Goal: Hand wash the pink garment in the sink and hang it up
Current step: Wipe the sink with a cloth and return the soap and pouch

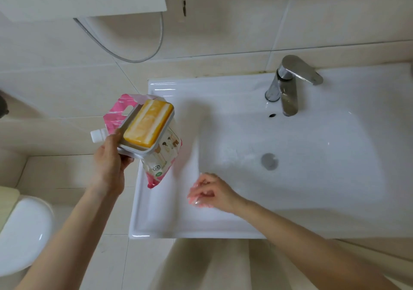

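left hand (111, 162): grips soap dish (154, 150)
soap (147, 125): up-left of right hand (212, 192), lying diagonal
right hand: loosely curled, empty

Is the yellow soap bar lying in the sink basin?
No, the soap bar sits in a white dish that the left hand holds above the left rim of the sink.

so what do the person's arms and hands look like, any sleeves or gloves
The left arm and right arm are bare, no sleeves in view. The left hand and right hand wear no gloves; no watch, bracelet or ring shows. The right hand's fingers are blurred.
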Motion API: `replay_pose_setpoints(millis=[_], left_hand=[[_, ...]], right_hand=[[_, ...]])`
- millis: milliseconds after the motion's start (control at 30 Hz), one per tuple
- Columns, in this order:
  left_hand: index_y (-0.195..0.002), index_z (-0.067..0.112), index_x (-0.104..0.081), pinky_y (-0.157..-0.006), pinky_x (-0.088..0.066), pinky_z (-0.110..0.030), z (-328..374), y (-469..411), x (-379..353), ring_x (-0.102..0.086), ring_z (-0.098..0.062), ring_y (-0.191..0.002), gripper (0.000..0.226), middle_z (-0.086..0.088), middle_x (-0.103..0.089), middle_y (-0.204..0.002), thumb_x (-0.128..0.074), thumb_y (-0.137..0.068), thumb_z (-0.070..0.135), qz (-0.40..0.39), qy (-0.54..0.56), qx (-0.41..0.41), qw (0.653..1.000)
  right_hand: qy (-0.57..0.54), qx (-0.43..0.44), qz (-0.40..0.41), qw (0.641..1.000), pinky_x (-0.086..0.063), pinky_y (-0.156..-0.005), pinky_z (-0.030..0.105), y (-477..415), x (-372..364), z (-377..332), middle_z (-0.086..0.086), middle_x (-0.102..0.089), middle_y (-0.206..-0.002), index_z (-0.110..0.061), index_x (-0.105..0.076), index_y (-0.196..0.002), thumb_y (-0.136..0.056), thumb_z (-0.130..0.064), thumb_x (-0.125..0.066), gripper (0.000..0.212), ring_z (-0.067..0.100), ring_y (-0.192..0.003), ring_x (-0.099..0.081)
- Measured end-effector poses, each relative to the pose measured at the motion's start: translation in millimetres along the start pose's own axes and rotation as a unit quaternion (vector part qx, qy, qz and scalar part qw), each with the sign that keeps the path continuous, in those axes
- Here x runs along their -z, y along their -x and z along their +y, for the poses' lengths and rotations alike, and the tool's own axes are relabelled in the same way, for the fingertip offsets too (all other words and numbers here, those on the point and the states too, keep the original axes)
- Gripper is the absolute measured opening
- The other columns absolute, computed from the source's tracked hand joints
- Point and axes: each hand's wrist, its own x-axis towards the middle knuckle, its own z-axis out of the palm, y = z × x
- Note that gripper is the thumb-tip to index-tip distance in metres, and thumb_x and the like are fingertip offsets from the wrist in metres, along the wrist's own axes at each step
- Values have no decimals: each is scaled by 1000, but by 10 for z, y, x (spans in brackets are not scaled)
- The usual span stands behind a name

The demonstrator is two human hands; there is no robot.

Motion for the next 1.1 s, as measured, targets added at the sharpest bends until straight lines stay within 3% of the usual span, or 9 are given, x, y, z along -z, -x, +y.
replay_pose_setpoints(millis=[100,200,300,467,600,767,933,1000,1100], left_hand=[[-80,20,-54,-55,-40,-17,5,7,-34,-47,-8,-61,22,2,-52,-71,-42,-96,26,-10,4,-2,1000],[-73,20,-52,-45,-37,-13,1,-2,-67,-45,-4,-51,23,8,-49,-55,-45,-95,25,-18,17,-6,1000],[-72,20,-51,-44,-36,-13,-18,-20,-92,-44,-5,-50,24,7,-48,-57,-44,-95,26,-49,13,-8,999],[-71,18,-48,-43,-35,-14,-63,-36,-148,-42,-5,-47,23,1,-43,-63,-46,-94,25,-66,7,-6,998],[-73,17,-48,-43,-36,-15,-89,-12,-226,-41,-7,-46,21,-2,-43,-66,-45,-93,23,-89,-11,-4,996],[-74,16,-50,-45,-37,-15,-106,87,-321,-42,-8,-50,21,2,-46,-61,-44,-94,23,-102,-13,-6,995],[-73,16,-50,-49,-38,-17,-124,248,-485,-42,-10,-53,23,5,-47,-56,-44,-95,23,-81,-6,-10,997],[-73,17,-50,-47,-39,-15,-149,317,-546,-42,-9,-52,24,9,-48,-50,-43,-95,24,-74,2,-12,997],[-73,17,-50,-44,-38,-14,-208,418,-623,-43,-7,-51,25,10,-48,-50,-42,-96,24,-65,11,-11,998]], right_hand=[[115,19,-72,991,-37,-98,20,116,-82,0,-4,-51,-121,-27,-72,-110,-85,-24,-69,25,7,-113,-38],[162,24,-79,983,-34,-96,23,273,-75,-43,-9,-52,-124,-28,-72,-110,-88,-28,-65,23,9,-110,-39],[171,7,-70,983,-36,-92,24,425,4,-18,-5,-56,-119,-21,-74,-104,-84,-22,-69,21,12,-106,-43],[76,-129,-23,988,-48,-87,28,790,369,176,-18,-54,-99,-22,-71,-91,-77,1,-69,27,7,-101,-54],[-51,-220,32,974,-54,-73,25,1080,756,297,-5,-57,-96,-12,-68,-80,-74,17,-64,30,4,-84,-64],[-40,-315,14,948,-51,-69,30,1272,1358,438,8,-71,-83,-1,-66,-80,-84,13,-51,21,20,-85,-70],[97,-393,71,912,-39,-49,20,1151,1757,662,6,-63,-68,-15,-67,-83,-78,2,-54,23,16,-53,-52],[85,-408,150,897,-46,-61,26,1087,1737,847,9,-64,-87,-19,-61,-100,-87,-6,-55,20,21,-70,-59],[334,-383,203,837,-44,-92,35,1040,1634,1051,12,-50,-123,-22,-50,-127,-92,-18,-50,35,32,-114,-52]])
